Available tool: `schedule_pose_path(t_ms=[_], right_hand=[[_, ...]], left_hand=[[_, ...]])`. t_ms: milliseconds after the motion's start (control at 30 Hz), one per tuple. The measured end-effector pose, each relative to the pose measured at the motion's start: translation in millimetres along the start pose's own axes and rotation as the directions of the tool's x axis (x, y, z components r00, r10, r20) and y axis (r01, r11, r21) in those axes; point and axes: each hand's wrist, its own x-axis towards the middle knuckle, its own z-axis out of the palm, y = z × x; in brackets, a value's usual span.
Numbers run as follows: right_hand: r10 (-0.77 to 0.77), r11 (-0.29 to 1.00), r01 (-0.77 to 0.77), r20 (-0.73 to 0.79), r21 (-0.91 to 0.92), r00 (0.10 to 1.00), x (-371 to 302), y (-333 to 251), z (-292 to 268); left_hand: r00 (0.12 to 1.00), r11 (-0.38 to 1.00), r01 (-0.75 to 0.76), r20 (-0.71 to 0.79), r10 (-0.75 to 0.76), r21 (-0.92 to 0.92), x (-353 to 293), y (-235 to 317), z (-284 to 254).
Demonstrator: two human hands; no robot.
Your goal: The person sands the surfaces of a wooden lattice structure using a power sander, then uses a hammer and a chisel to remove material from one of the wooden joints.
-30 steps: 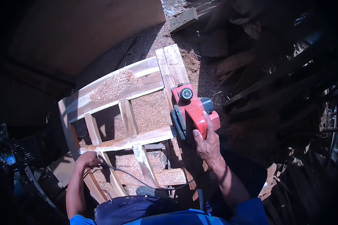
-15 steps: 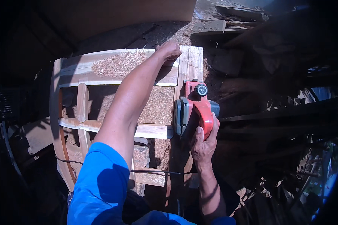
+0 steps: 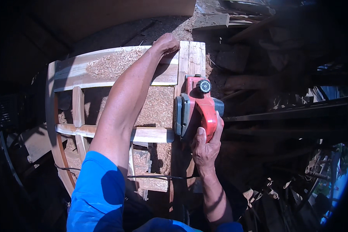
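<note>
Right hand (image 3: 207, 152) grasps electric planer (image 3: 195, 94) by its handle (image 3: 210, 120), right of centre; probably heavy, rigid, best held there. Left hand (image 3: 167, 43), upper middle, curled at wooden frame (image 3: 192, 58); grip unclear.

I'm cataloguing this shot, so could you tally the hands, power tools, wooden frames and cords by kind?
Bare hands (left hand, right hand): 2
Electric hand planer: 1
Wooden frame: 1
Black cord, partly hidden by the left arm: apparently 1
Total: 5
</note>
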Motion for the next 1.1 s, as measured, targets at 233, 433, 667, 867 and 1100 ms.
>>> schedule_pose_path(t_ms=[233, 433, 667, 867, 1100], right_hand=[[-0.047, 0.999, 0.047, -0.021, 0.021, 0.999, 1.8, 6.8, 4.7], [-0.018, 0.998, 0.02, -0.027, 0.055, 0.999, 4.1, 7.5, 4.1], [-0.085, 0.996, 0.085, -0.026, -0.011, 0.996, 8.9, 4.3, 3.7], [-0.042, 0.999, 0.042, 0.023, 0.002, 0.999, 16.0, -2.6, 3.0], [-0.089, 0.995, 0.091, 0.039, -0.038, 0.995, 47.6, -1.3, 9.5]], left_hand=[[1.0, 0.998, 0.014, -0.025, -0.013, 0.067, -25.4, 23.5, -13.6], [0.997, 0.994, -0.08, -0.001, 0.08, 0.073, -38.6, 36.5, -15.9], [0.991, 0.989, -0.127, -0.044, 0.13, 0.077, -32.1, 24.7, -12.2], [0.972, 0.973, -0.233, 0.034, 0.233, -0.009, -37.3, 11.7, -33.8], [0.968, 0.766, 0.102, -0.24, 0.07, 0.635, -83.5, -54.4, -115.1]])
